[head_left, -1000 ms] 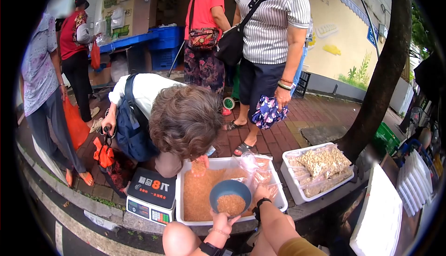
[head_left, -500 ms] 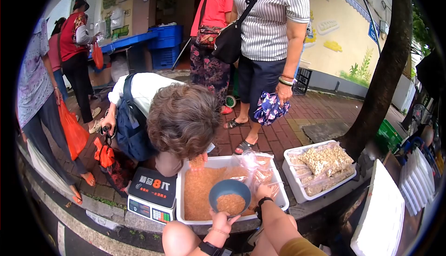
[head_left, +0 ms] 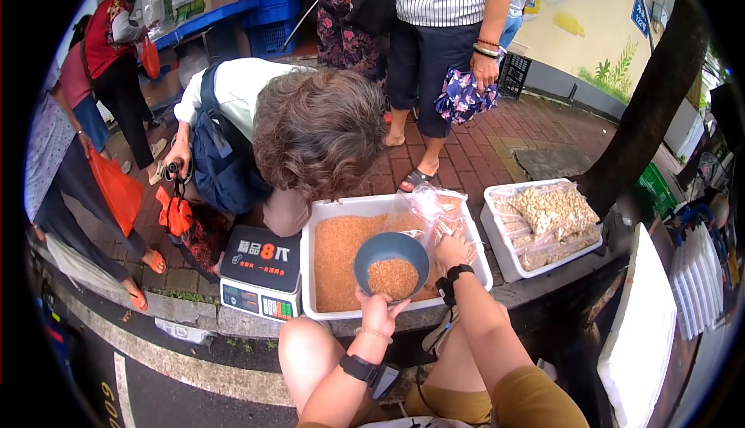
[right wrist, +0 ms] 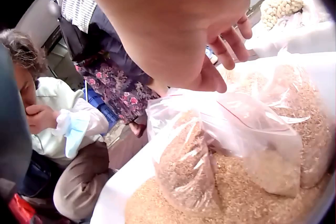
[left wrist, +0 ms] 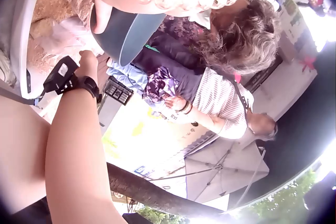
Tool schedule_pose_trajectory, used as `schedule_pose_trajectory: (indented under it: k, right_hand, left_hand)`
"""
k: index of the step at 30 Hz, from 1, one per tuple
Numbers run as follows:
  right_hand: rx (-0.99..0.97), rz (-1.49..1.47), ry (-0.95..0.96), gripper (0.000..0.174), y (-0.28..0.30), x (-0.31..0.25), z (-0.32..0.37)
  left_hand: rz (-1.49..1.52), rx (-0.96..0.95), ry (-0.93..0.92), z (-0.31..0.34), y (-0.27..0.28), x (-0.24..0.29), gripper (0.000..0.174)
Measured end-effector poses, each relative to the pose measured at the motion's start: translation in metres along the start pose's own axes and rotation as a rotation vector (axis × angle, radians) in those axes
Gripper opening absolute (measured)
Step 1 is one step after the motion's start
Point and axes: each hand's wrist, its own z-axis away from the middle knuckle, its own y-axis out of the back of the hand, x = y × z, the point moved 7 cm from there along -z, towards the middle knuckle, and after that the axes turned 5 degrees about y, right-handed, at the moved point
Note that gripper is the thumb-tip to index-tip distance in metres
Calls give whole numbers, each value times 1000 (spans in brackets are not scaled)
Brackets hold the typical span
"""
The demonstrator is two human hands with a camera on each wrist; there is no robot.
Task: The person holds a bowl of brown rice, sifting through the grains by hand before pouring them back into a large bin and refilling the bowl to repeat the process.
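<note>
My left hand (head_left: 379, 315) grips a dark blue-grey bowl (head_left: 386, 245), thumb on its outside in the left wrist view. Small orange-brown dried bits (head_left: 392, 279) lie in the bowl, which is tilted over the near side of a white tub (head_left: 309, 261). More of the same bits fill the tub. My right hand (head_left: 454, 251) hovers at the tub's right side with loosely bent fingers. Below it, in the right wrist view, clear plastic bags (right wrist: 184, 169) filled with brownish bits lie on the loose ones; nothing shows between the fingers.
A person (head_left: 318, 133) bends low over the tub's far left, a hand at the mouth in the right wrist view. Left of the tub stands a scale (head_left: 260, 273). A second white tub (head_left: 535, 273) with bagged goods is to the right, near a tree trunk (head_left: 648, 110). Several people stand behind.
The head view has tilted down, so everything sits higher in it. The bending person's hand, earlier seen with bits over the tub, is now hidden behind the head. My left hand keeps the bowl.
</note>
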Motion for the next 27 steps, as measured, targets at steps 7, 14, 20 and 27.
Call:
schedule_pose_trajectory:
  k: [7,14,20,27]
  right_hand:
    - [-668,-1165,-121,76,79,-18,29]
    - [-473,-1648,-161,67,112,-50,97]
    - [-464,-1678,-137,57,121,-7,73]
    - [-291,-1770,-195,31,143,0,75]
  left_hand:
    - [-33,-68,-12,10,-14,3,67]
    - [-168,-84,-76,21,-33,6,61]
    - [-279,-150,-30,23,-39,18,53]
    - [-290,-293,75,37,-53,8,70]
